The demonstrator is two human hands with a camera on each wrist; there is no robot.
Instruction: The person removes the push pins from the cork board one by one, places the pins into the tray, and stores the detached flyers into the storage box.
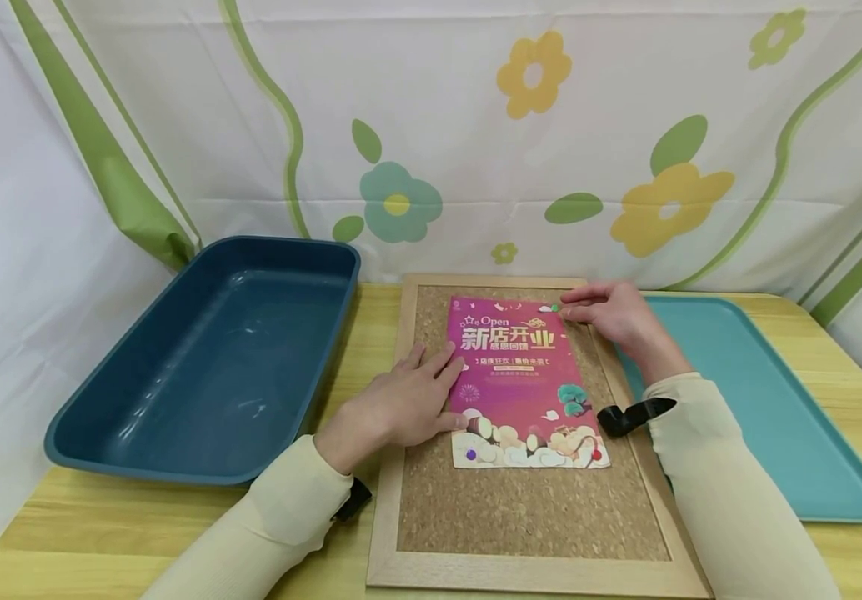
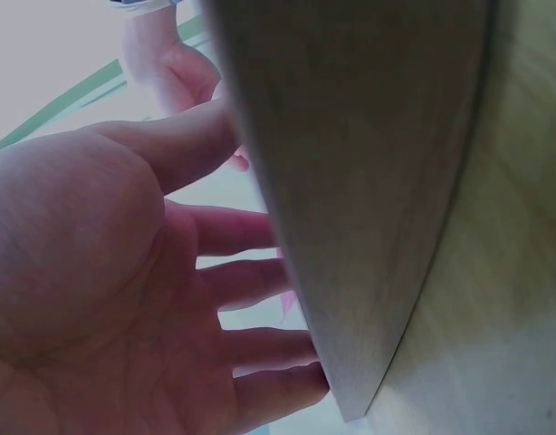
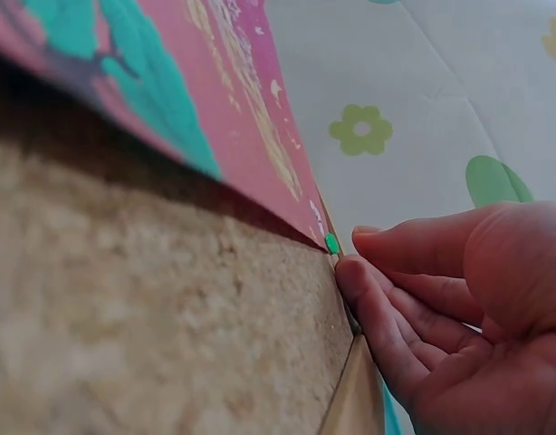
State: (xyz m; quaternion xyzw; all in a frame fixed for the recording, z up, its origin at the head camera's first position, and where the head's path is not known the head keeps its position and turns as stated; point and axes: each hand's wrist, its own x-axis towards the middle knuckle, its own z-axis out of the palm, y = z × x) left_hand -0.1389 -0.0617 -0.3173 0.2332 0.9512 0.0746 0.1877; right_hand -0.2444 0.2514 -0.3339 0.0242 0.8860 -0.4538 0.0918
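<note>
A pink-purple poster (image 1: pixel 513 396) lies on a wood-framed cork board (image 1: pixel 536 517). My left hand (image 1: pixel 404 404) rests with spread, fairly straight fingers on the poster's left edge; the left wrist view shows its palm beside the frame's side (image 2: pixel 350 181). At the poster's top right corner sits a green push pin (image 3: pixel 331 243). Beside that pin is my right hand (image 3: pixel 468 308), its thumb and index finger apart from each other and holding nothing visible. A purple push pin (image 1: pixel 471 455) marks the lower left corner, a red push pin (image 1: pixel 597 455) the lower right.
To the left stands a deep dark blue tub (image 1: pixel 206 367). A shallow turquoise tray (image 1: pixel 761 417) lies at the right, partly behind the right arm. Behind the wooden table (image 1: pixel 108 517) hangs a flowered curtain (image 1: pixel 468 150). Black straps are on both wrists.
</note>
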